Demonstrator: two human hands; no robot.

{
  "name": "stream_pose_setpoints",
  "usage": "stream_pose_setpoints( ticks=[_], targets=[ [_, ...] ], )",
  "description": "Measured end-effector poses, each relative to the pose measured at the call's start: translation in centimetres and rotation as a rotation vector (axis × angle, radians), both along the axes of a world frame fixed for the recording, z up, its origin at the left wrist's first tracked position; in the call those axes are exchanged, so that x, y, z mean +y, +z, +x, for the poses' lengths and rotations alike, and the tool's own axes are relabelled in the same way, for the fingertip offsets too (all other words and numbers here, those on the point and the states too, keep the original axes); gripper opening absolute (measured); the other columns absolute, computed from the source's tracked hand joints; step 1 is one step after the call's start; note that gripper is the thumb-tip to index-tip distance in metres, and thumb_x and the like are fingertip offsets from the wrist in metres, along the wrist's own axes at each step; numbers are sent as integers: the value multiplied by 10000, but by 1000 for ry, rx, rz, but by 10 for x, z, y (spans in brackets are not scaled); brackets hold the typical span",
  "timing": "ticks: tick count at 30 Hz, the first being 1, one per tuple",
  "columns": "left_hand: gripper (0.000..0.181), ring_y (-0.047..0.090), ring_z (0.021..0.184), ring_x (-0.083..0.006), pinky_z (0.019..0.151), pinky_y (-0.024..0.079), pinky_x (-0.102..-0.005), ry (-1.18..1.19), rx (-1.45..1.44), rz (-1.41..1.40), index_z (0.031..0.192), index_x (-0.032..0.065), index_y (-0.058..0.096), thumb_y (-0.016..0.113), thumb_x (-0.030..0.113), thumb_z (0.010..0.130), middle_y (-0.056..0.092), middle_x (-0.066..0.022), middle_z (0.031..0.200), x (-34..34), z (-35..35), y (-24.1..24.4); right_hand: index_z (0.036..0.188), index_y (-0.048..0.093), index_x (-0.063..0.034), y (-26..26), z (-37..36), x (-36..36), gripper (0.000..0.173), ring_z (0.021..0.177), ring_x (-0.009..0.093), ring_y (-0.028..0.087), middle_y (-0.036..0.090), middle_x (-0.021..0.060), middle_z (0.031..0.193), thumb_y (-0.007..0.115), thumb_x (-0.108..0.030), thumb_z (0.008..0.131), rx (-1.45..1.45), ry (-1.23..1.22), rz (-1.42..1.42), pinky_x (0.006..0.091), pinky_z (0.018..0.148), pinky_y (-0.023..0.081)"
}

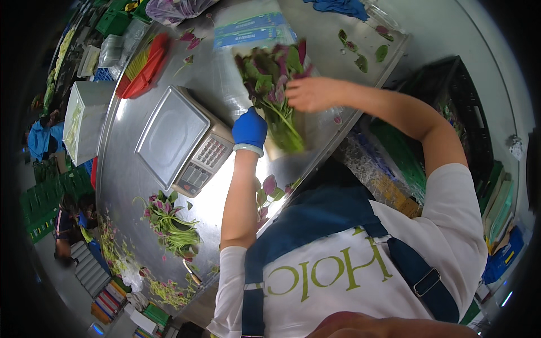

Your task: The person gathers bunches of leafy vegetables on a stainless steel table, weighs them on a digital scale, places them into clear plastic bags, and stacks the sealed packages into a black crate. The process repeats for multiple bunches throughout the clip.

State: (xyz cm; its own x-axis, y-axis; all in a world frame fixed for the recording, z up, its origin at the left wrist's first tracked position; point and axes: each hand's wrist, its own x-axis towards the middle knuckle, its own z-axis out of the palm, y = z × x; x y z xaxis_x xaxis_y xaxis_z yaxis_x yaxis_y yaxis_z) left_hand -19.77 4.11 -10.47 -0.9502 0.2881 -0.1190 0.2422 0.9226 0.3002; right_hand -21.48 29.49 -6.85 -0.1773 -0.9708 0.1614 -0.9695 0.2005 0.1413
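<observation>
Before me is a bunch of purple-and-green leafy greens (270,80), blurred, its pale stems pointing toward me. It appears to lie in a clear plastic bag (306,131). My left hand (250,129), in a blue glove, is closed at the left edge of the bag, beside the stems; its fingertips are hidden. Bare and slightly blurred, my right hand (315,94) has its curled fingers against the right side of the leaves. Under and beyond the bunch lie flat clear bags with blue printed bands (249,36). A digital scale (175,139) stands left of my gloved hand, its pan bare.
On the steel table (122,169) lie another bunch of greens (173,224), a knife (192,272), leaf scraps (169,291) and a red dustpan with yellow bristles (143,67). A white foam box (86,122) stands past the left edge. Black crates (460,93) stand at right. Another person (63,228) is far left.
</observation>
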Motion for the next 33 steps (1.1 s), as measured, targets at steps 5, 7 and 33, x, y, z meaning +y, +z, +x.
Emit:
stream_pose_setpoints(
  ticks=[5, 7, 33],
  targets=[
    [323, 695, 644, -268, 568, 539, -380, -191, 164, -283, 1119, -41, 591, 535, 139, 857, 673, -111, 727, -10, 34, 18, 744, 658, -130, -15, 86, -81, 86, 879, 194, 579, 630, -14, 807, 631, -208, 718, -326, -400, -84, 352, 772, 454],
    [347, 692, 616, -232, 540, 530, -350, -310, 142, -286, 1147, -61, 575, 531, 128, 859, 666, -90, 717, -18, 40, -9, 787, 639, -124, -48, 104, -93, 93, 901, 203, 582, 623, 5, 840, 613, -203, 746, -482, -553, -104, 338, 768, 468],
    [621, 474, 1209, -423, 1033, 369, -503, -197, 213, -45, 1376, 68, 472, 667, 183, 798, 502, -191, 1341, -32, 139, -65, 1366, 419, -101, -60, 63, -116, 1031, 1200, 335, 520, 567, 180, 1255, 892, -413, 505, -506, -456, 329, 437, 990, 406]
  ],
)
